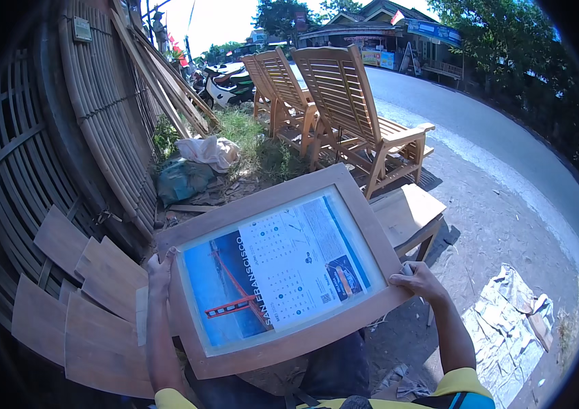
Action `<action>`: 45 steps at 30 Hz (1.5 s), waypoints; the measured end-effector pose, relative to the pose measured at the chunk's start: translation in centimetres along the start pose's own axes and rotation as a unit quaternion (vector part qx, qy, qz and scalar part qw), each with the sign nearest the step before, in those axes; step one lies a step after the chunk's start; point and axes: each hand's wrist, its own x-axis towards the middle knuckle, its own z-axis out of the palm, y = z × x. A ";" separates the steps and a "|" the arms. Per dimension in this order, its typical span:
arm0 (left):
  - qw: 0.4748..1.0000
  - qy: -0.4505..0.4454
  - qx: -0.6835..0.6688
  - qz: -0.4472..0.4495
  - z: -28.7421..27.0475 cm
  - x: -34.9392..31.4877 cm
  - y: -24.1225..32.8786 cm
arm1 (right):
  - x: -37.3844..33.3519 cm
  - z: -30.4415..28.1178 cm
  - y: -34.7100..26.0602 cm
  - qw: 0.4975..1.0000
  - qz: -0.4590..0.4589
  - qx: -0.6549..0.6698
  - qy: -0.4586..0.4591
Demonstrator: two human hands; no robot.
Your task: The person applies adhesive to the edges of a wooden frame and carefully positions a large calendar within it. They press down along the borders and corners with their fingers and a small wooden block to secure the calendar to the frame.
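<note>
A wide wooden frame (262, 361) is tilted in front of me, above my lap. Set inside it is a calendar sheet (296, 273) with a photo of a red bridge on blue and white date panels. My left hand (161, 264) grips the frame's left edge, its fingers partly hidden behind the wood. On the right edge my right hand (423, 282) is closed around the frame, thumb on top. A small pale bit shows by that thumb; I cannot make out what it is.
Wooden boards (105, 334) lean at the left by a bamboo fence (109, 102). Slatted wooden chairs (337, 88) stand ahead, with a small wooden table (412, 208) nearer. A crumpled pale sheet (507, 334) lies on the ground at right. Beyond runs a road (453, 116).
</note>
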 end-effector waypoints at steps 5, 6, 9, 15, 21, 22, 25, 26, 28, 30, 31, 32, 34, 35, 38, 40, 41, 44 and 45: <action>0.986 0.067 -0.077 0.131 -3.9 -1.8 10.5 | 2.1 -1.3 -6.3 0.994 -0.110 0.025 0.006; 0.980 0.073 -0.093 0.159 -4.0 -1.3 12.6 | 3.3 -2.1 -6.3 0.994 -0.113 -0.006 0.005; 0.964 0.110 -0.098 0.220 -4.7 -1.7 18.2 | 6.9 -2.0 -7.2 0.983 -0.179 -0.045 0.024; 0.927 0.199 -0.113 0.295 -4.7 -1.5 18.3 | 11.6 0.3 -8.3 0.968 -0.242 -0.050 0.040; 0.907 0.240 -0.148 0.312 -3.2 -3.7 16.6 | 14.5 2.2 -4.8 0.972 -0.232 -0.035 0.019; 0.905 0.249 -0.150 0.311 -3.3 -3.8 16.2 | 14.3 2.7 -4.6 0.976 -0.215 -0.018 0.010; 0.902 0.254 -0.151 0.314 -3.2 -3.8 15.4 | 14.2 3.2 -4.2 0.980 -0.197 0.013 0.007; 0.901 0.255 -0.152 0.317 -2.9 -3.8 15.2 | 14.2 3.2 -4.1 0.980 -0.199 0.023 0.011; 0.903 0.253 -0.156 0.310 -2.8 -4.0 15.2 | 14.7 3.4 -3.9 0.983 -0.184 0.008 0.015; 0.903 0.259 -0.159 0.302 -2.5 -4.3 15.4 | 15.0 3.7 -3.4 0.985 -0.172 -0.008 0.012; 0.902 0.260 -0.146 0.312 -2.2 -4.8 15.9 | 15.2 3.8 -3.1 0.986 -0.166 -0.002 0.016; 0.901 0.262 -0.132 0.321 -2.0 -5.0 16.1 | 15.6 3.9 -2.6 0.987 -0.161 0.005 0.018; 0.898 0.263 -0.145 0.323 -2.3 -4.3 15.6 | 15.5 4.6 -2.0 0.984 -0.172 0.036 0.007; 0.895 0.255 -0.164 0.326 -2.5 -4.3 15.3 | 15.0 4.7 -2.1 0.988 -0.150 0.010 0.023; 0.894 0.272 -0.141 0.327 -1.6 -5.8 15.3 | 14.6 4.4 -0.1 0.989 -0.146 -0.004 0.034; 0.890 0.275 -0.172 0.320 -2.1 -6.3 14.4 | 14.2 4.2 0.8 0.988 -0.147 0.001 0.049; 0.889 0.273 -0.181 0.321 -2.2 -6.8 13.8 | 13.6 4.0 0.7 0.989 -0.136 -0.010 0.061; 0.879 0.283 -0.218 0.316 -1.6 -10.0 13.7 | 9.5 1.6 -1.7 0.982 -0.058 -0.030 0.175; 0.871 0.285 -0.251 0.311 -1.4 -10.8 13.5 | 8.1 0.2 -2.1 0.989 0.010 0.095 0.111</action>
